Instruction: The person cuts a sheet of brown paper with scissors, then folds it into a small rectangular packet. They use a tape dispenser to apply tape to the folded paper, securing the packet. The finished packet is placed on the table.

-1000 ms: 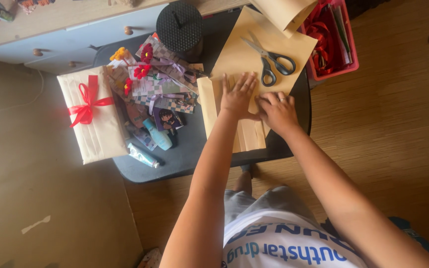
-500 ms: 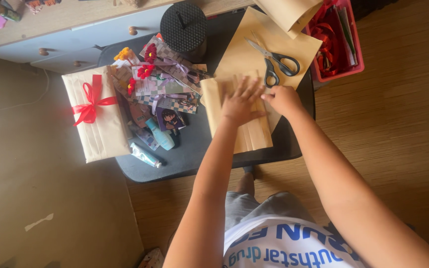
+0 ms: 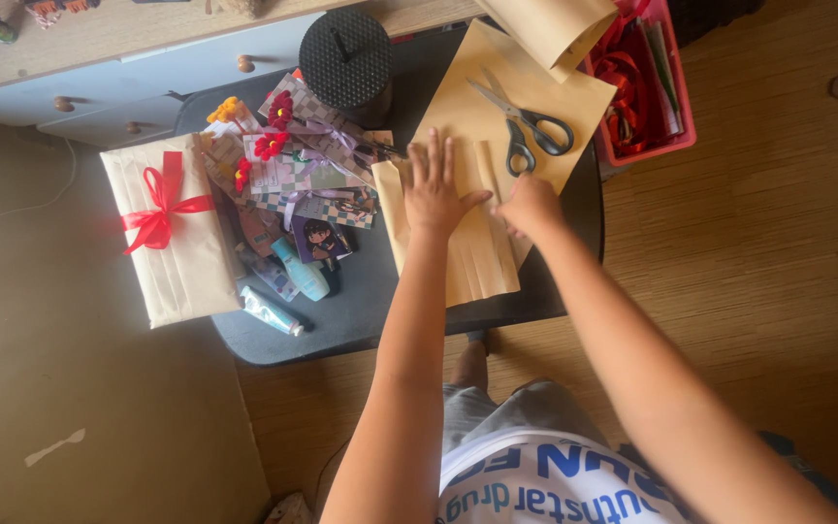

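On table: a person presses folded tan paper flat with both hands, seen from above.
Left hand (image 3: pixel 435 189): open flat, fingers spread and pointing away from the body, palm down on the pleated paper (image 3: pixel 472 257); it grips nothing.
Right hand (image 3: pixel 530 206): curled loosely, knuckles up, fingertips on the pleats at the paper's right edge; whether it pinches a fold cannot be told.
Pleated paper: a tan strip folded in long parallel ridges, lying near the front edge of the dark table (image 3: pixel 370 301) and reaching back under both hands.
Sheet (image 3: pixel 497 92): a larger tan sheet just behind the pleats, angled on the tabletop, its far corner running past the table's edge.
Scissors (image 3: pixel 526 126): grey-handled, resting closed on the sheet, just beyond the right hand.
Roll (image 3: pixel 550 29): loosely rolled tan paper at the top of the view, above the sheet.
Red box (image 3: pixel 647 87): at the table's right, holding ribbons and other bits.
Black tub (image 3: pixel 346 60): round, at the table's back edge, left of the sheet.
Cards (image 3: pixel 298 170): a heap of checked cards with red flowers, left of the left hand; small tubes lie beside it.
Parcel (image 3: pixel 172 228): wrapped in pale paper, tied with a red bow, at the table's left end.
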